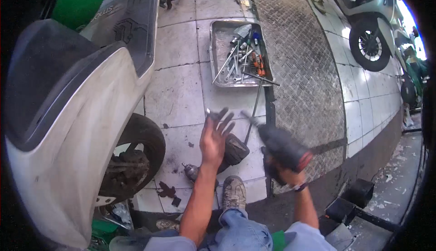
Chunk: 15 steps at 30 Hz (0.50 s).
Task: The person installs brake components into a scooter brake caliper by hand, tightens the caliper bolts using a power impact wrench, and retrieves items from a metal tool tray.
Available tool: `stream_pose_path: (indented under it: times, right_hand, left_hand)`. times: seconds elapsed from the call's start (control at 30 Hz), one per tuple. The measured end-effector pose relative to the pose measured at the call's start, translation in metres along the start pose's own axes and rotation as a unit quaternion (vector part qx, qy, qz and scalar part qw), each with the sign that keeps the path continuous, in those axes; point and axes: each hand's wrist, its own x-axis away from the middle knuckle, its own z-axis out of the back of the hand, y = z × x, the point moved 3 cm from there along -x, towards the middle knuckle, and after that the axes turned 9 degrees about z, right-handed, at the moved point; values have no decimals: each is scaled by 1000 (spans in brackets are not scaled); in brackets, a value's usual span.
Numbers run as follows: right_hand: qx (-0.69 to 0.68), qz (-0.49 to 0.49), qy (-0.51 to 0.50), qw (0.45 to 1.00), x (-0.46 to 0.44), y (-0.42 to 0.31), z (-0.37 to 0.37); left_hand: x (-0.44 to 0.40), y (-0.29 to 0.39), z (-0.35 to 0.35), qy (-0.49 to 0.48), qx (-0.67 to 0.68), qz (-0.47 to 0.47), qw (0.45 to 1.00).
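My right hand (pixel 290 177) grips a dark cordless drill (pixel 282 146) with a red band at its rear. The drill's bit end points up and left, blurred by motion. Over the floor tiles, my left hand (pixel 214 137) is raised with its fingers spread and darkened. A tiny white spot shows by one of its fingertips; I cannot make out what it is. Beneath my left forearm lies another power tool (pixel 190 172) with a dark block-shaped base (pixel 236 149). A long thin metal rod (pixel 255 110) with a T-shaped top leans from the tray's corner toward that base.
Ahead, a metal tray (pixel 212 46) holds wrenches, sockets and orange-handled tools (pixel 258 64). A scooter's pale body panel (pixel 77 146) and wheel (pixel 144 153) stand at left. A ribbed metal plate (pixel 302 60) runs along the right. Another scooter (pixel 370 46) and a person's foot (pixel 318 2) are beyond.
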Motion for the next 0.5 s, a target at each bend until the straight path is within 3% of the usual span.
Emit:
stream_pose_path:
  times: [0.03,0.07,0.13,0.2,0.27,0.33,0.4,0.47,0.5]
  right_hand:
    - [16,111,25,993,21,17,-31]
    - [-25,65,34,997,39,17,-53]
    - [-24,118,4,993,46,-1,-79]
    - [50,201,56,977,40,-53,-68]
    - [-12,183,66,981,42,-60,-77]
    - [-77,174,65,980,43,-54,-82]
    - [-24,166,-1,986,44,-40,-94]
    - [-74,175,58,980,32,-54,-88]
    - [-34,145,126,981,32,-54,-92]
  left_hand:
    - [-12,3,-12,11,-13,9,1000]
    - [-20,4,-16,25,-26,19,999]
    - [-23,6,-7,23,-72,33,997]
    - [-4,11,3,65,-37,103,992]
    - [14,13,-14,177,45,88,979]
    - [9,24,-2,-52,124,116,984]
    - [-6,20,-5,-14,218,165,962]
    - [-37,6,-14,-43,187,195,962]
    - [-51,-3,-22,-91,202,215,951]
